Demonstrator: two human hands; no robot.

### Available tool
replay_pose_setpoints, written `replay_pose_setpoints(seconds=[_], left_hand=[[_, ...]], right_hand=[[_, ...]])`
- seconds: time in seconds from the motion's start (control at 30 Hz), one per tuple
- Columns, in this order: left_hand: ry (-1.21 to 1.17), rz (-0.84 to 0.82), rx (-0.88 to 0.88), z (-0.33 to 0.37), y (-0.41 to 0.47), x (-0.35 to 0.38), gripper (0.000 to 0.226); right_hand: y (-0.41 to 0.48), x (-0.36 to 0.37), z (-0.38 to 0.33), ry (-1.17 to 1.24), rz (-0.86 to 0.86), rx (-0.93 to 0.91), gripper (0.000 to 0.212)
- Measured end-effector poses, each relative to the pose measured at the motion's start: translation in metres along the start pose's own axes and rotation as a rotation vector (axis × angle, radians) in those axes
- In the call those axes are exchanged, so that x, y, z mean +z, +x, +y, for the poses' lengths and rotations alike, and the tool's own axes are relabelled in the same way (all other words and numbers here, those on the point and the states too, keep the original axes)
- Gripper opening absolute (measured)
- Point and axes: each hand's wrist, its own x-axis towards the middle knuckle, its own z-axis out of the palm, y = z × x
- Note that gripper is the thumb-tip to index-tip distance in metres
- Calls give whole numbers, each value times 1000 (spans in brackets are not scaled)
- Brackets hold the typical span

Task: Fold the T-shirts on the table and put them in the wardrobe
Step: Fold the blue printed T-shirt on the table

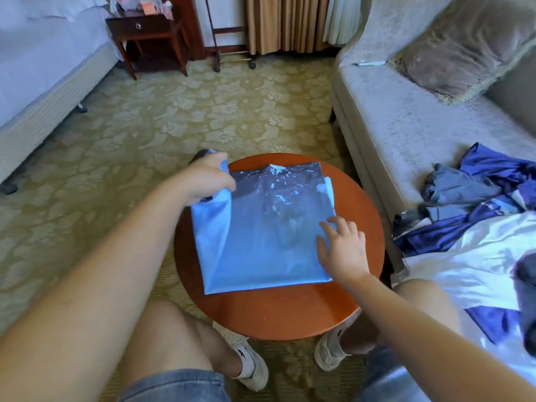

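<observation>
Blue T-shirt [261,242] lies half-folded on the round tabletop [290,314]. My left hand [207,177] grips the left sleeve edge, fingers curled round the cloth. My right hand [342,248] presses the right side flat, fingers spread. Step, by my reading: side fold. Next calls for carrying the sleeve across and smoothing. No legible writing, only a pale splatter print.

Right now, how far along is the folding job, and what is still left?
Done: the blue T-shirt lies flat on the round table, its right side apparently folded in. In hand: the left hand grips the shirt's left side, the right hand presses it flat. Left: finishing this fold, the loose clothes heaped on the sofa, and the wardrobe, which is not in view.
</observation>
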Motion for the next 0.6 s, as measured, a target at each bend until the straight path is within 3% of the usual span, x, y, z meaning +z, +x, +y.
replay_pose_setpoints(seconds=[0.1, 0.2, 0.3, 0.37, 0.43, 0.5, 0.57, 0.6], left_hand=[[96, -41, -8, 31, 2, 56, 28], [195, -51, 14, 53, 6, 110, 28], [132, -250, 42, 70, 4, 152, 60], [8, -372, 91, 84, 0, 158, 55], [-76, -264, 157, 85, 6, 147, 25], [-35, -124, 154, 62, 20, 136, 30], [248, -90, 82, 23, 25, 141, 18], [372, -108, 27, 1, 22, 149, 26]], right_hand=[[-20, 2, 24, -33, -267, 13, 50], [-35, 10, 38, -43, -497, 9, 82], [-37, 14, 42, 11, -453, -14, 85], [-40, 17, 45, 172, -306, 58, 72], [-44, 18, 48, 408, -89, 233, 62], [-42, 13, 47, 582, -24, 377, 55], [-37, 9, 44, 630, -23, 387, 48], [-33, 7, 42, 603, 7, 343, 45]])
